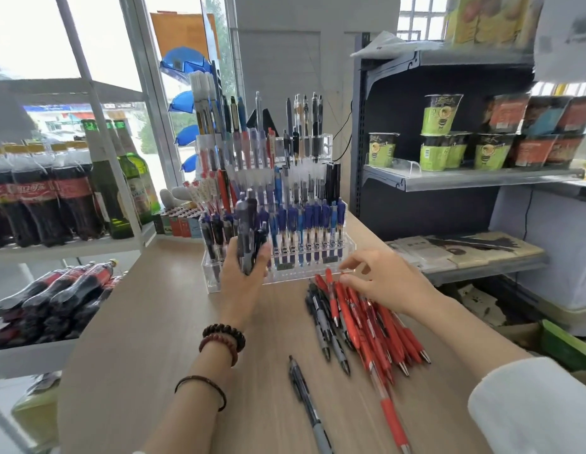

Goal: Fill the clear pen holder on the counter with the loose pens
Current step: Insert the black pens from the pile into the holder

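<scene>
a bundle of dark pens [249, 247] is clamped in the left hand [244, 273] before the pen holder [285, 267]; red pens [367, 319] are touched by the right hand [383, 283], fingers spread.

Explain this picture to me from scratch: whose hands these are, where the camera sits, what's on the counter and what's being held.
There is no machine here. One wide-angle camera is worn on a person's head, looking forward and down, so the two arms reaching in from below are that person's own.

The left hand, with bead bracelets on its wrist, grips a bunch of dark pens upright. The right hand rests its fingers on a pile of loose red pens on the wooden counter. A few black pens lie beside the pile, and one dark pen lies apart, nearer the camera.

Behind the hands stands the clear pen holder, tiered and already mostly full.
</scene>
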